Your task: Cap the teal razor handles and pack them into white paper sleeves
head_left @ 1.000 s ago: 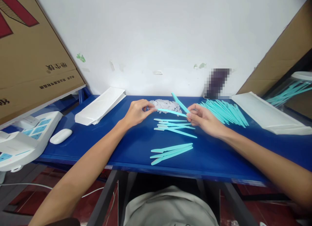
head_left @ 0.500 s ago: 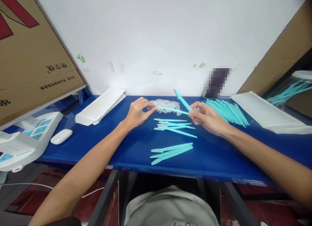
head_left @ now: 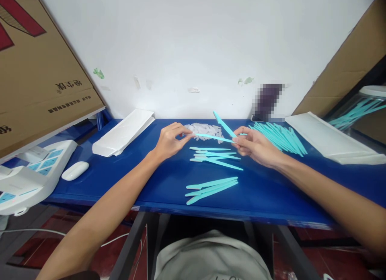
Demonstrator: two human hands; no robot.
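Note:
My right hand (head_left: 251, 145) is closed on two turquoise eyebrow razors. One razor (head_left: 222, 122) points up and away, while the other razor (head_left: 211, 137) lies level, its tip reaching my left hand (head_left: 173, 139). Thumb and forefinger of the left are pinched at that tip on what looks like a small translucent blade cap, mostly hidden by the fingers. Behind the level razor spreads a heap of translucent caps (head_left: 208, 130). Nearer me, several eyebrow razors (head_left: 214, 154) lie in a loose group, and a second group of razors (head_left: 212, 187) sits close to the front edge.
A large pile of turquoise razors (head_left: 280, 139) lies right of my right hand, beside a white tray-like sheet (head_left: 328, 141). Farther right stands a clear jar (head_left: 358, 111) of razors. At left are white packets (head_left: 122, 133), a white oval case (head_left: 75, 170) and a white device (head_left: 39, 175).
The hands and razors keep nearly the same pose, the level razor's tip still at my left fingertips. The whole view has shifted very slightly.

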